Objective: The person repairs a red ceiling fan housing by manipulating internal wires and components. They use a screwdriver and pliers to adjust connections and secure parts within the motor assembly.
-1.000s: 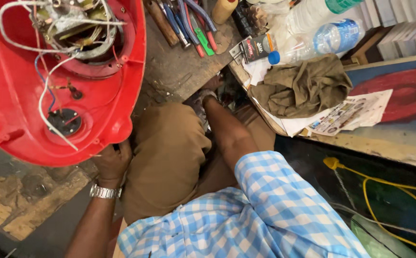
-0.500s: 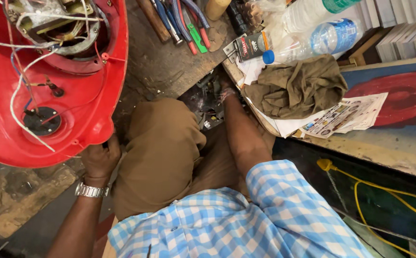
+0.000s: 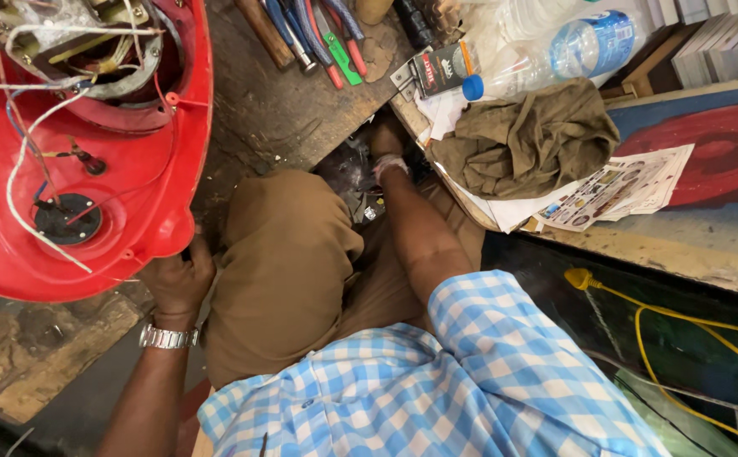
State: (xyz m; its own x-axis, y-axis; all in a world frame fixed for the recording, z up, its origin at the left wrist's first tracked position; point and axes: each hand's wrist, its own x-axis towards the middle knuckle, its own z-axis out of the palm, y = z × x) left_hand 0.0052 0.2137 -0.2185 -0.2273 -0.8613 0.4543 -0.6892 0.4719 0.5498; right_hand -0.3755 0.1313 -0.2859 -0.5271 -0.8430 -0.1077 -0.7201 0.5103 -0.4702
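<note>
A big red plastic housing (image 3: 157,169) lies open-side up at the left, with loose white, red and blue wires (image 3: 26,144) and a metal motor part (image 3: 89,42) inside. My left hand (image 3: 178,279), a metal watch on its wrist, grips the housing's lower rim. My right hand (image 3: 384,140) reaches down past my brown-trousered knee (image 3: 288,245) into a dark gap under the wooden bench, among small dark parts (image 3: 352,173). The right hand's fingers are mostly hidden, so what it holds cannot be seen.
Pliers and screwdrivers with red, blue and green handles (image 3: 326,42) lie at the top. A plastic water bottle (image 3: 555,55), an olive cloth (image 3: 525,140) and printed papers (image 3: 614,190) sit on the bench at right. A yellow cable (image 3: 640,313) runs along the lower right.
The view has swung so the red housing sits further left and lower. My right hand has pushed deeper into the gap under the bench. The left hand stays on the housing's rim.
</note>
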